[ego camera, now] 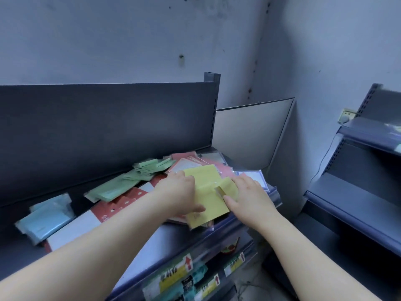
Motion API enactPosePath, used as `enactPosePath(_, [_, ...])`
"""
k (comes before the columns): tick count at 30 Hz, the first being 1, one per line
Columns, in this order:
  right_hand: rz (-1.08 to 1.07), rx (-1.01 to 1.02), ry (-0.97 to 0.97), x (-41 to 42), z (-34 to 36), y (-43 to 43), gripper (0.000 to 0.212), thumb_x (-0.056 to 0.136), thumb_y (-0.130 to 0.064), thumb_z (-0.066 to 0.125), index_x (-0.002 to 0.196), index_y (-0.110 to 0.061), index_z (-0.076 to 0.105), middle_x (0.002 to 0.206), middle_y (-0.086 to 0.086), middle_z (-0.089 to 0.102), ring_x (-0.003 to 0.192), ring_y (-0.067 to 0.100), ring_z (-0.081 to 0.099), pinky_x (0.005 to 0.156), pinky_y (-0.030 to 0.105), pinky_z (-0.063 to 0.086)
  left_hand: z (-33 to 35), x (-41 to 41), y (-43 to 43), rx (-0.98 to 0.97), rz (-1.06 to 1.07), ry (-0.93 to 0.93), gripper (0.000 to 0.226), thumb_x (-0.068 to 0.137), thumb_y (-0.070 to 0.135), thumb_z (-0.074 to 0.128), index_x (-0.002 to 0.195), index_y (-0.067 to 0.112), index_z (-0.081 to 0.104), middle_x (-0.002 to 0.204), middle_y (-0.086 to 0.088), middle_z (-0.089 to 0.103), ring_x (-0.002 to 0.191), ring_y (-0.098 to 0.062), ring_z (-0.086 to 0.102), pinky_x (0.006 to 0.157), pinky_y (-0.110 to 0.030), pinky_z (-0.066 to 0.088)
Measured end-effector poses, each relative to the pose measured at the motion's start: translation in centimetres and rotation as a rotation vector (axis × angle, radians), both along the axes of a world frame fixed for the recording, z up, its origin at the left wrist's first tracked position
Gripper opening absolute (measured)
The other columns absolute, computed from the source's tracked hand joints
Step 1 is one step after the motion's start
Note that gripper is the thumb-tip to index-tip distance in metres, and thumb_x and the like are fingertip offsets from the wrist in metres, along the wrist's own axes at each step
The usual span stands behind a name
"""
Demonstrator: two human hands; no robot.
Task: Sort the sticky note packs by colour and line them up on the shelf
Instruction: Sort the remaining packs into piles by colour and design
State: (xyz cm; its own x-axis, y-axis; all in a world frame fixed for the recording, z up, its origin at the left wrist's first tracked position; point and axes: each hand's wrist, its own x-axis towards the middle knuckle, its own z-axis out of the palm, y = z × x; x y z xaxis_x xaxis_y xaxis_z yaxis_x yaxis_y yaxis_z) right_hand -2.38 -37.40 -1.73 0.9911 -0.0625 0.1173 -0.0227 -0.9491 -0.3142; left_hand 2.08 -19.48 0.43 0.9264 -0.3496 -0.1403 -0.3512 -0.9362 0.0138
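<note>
Hands close together, both clamped on yellow packs (208, 205): left hand (180, 192) grips big stack's left edge, right hand (249, 196) pinches smaller pack beside it. Stack sits near shelf (169, 237) front lip, over pink packs (182, 155).

Risk: slick wrappers slide, packs spill over lip.

Green packs (115, 187), blue packs (47, 222) lie further left. Bare strip along front; back panel (108, 127) close behind.

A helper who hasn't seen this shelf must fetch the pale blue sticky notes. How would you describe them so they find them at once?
Find the dark shelf with the tall dark back panel. Go to its left end, beyond the green packs: the pale blue packs lie there on a red and white sheet. They are the only solid blue ones.
</note>
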Motion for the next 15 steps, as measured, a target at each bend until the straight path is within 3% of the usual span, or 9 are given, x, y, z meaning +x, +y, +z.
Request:
enactPosePath(4, [-0.043, 0.034, 0.089, 2.1, 0.1, -0.1, 0.052, 0.087, -0.055, 0.051, 0.127, -0.022, 0.047, 0.121, 0.001, 0.05, 0.123, 0.023, 0.039, 0.101, 0.036, 0.036, 0.1, 1.7, -0.6, 0.005, -0.036, 0.048, 0.074, 0.071, 0.062, 0.072, 0.124, 0.019, 0.041, 0.116, 0.0, 0.057, 0.103, -0.025, 0.055, 0.071, -0.034, 0.043])
enactPosePath(8, [-0.027, 0.068, 0.084, 3.2, 0.2, 0.3, 0.051, 0.085, -0.048, 0.057, 0.126, -0.02, 0.05, 0.121, 0.002, 0.051, 0.12, 0.021, 0.042, 0.1, 0.034, 0.037, 0.1, 2.3, -0.7, 0.02, -0.085, 0.084, 0.068, 0.073, 0.057, 0.073, 0.119, 0.018, 0.042, 0.101, 0.001, 0.058, 0.086, -0.024, 0.054, 0.068, -0.033, 0.044])
enactPosePath(12, [0.004, 0.203, 0.003, 3.9, 0.7, 0.7, 0.054, 0.081, -0.038, 0.063, 0.13, -0.023, 0.05, 0.121, 0.0, 0.049, 0.106, 0.015, 0.05, 0.093, 0.028, 0.042, 0.9, 2.8, -0.2, -0.005, -0.103, 0.111, 0.045, 0.08, 0.052, 0.068, 0.101, 0.015, 0.055, 0.09, -0.001, 0.057, 0.08, -0.023, 0.054, 0.066, -0.03, 0.043])
enactPosePath(15, [0.061, 0.314, -0.111, 4.3, 1.2, 1.2, 0.064, 0.079, -0.029, 0.067, 0.139, -0.023, 0.045, 0.122, -0.004, 0.049, 0.106, 0.01, 0.049, 0.095, 0.024, 0.04, 1.8, 2.8, 1.1, -0.068, -0.056, 0.089, 0.032, 0.089, 0.045, 0.06, 0.089, 0.014, 0.052, 0.087, -0.004, 0.055, 0.078, -0.025, 0.051, 0.064, -0.029, 0.038])
